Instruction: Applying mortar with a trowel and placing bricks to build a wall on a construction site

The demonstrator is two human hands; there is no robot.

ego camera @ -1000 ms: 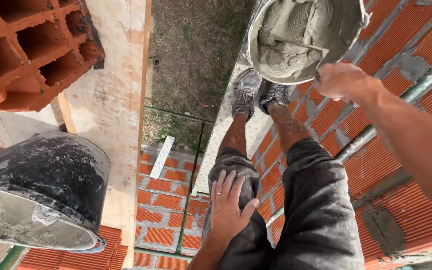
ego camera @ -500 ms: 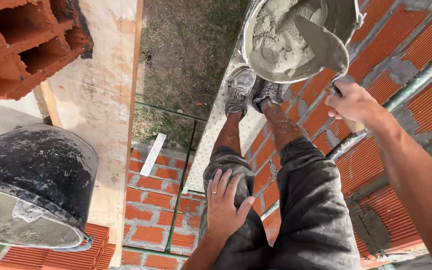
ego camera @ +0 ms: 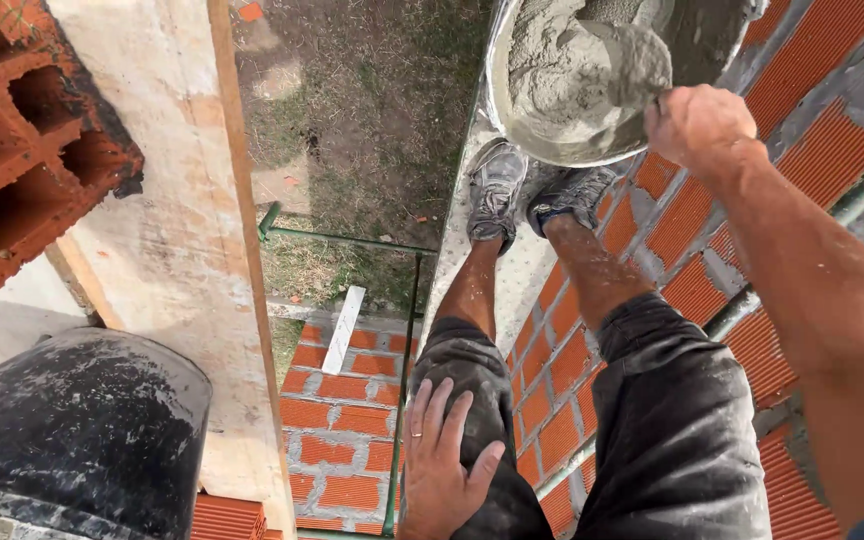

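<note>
The brick wall (ego camera: 672, 280) runs along the right, beneath the person's legs. A black drum (ego camera: 72, 440) sits at lower left. The metal mortar pan (ego camera: 712, 40) rests at top, above the shoes. The left hand (ego camera: 442, 470) lies flat on the left thigh, fingers spread. The right hand (ego camera: 697, 125) has its grip clamped on a trowel (ego camera: 622, 65) loaded with grey mortar, at the pan's rim.

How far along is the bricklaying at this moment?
Done: the brick wall below already has several mortared courses. In hand: the right hand lifts a trowel heaped with wet mortar out of the metal pan; the left hand rests on the left thigh. Left: plenty of mortar remains in the pan, and a hollow brick sits unlaid at upper left.
</note>
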